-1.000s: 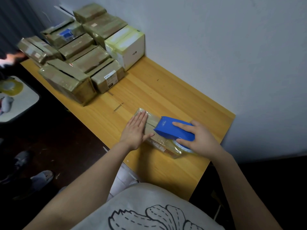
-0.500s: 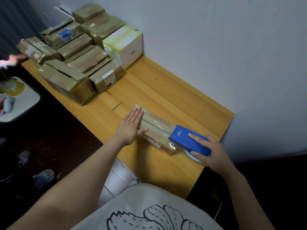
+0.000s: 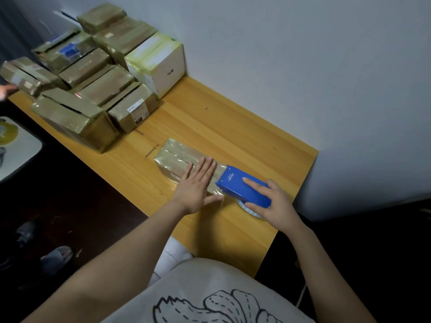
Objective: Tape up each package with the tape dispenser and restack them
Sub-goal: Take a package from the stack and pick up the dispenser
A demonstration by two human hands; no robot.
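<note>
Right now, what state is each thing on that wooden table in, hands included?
Flat brown cardboard package: lying on the wooden table, wrapped in clear tape.
Blue plastic tape dispenser: gripped, nose at the package's near end.
Left hand: flat, fingers straight, pressing the package.
Right hand: grips the dispenser.
Pile of brown taped boxes: stacked at the table's far end.
White box: beside the pile, by the wall.

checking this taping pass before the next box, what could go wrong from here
1. The left hand presses flat on the package, right beside the front end of the tape dispenser. Its fingers could catch on that front edge or get taped down.
2. The right hand grips the tape dispenser at the package's end, so the strip may tear unevenly or lift there.
3. The package's surface looks wrinkled, so new tape may crease.
</note>
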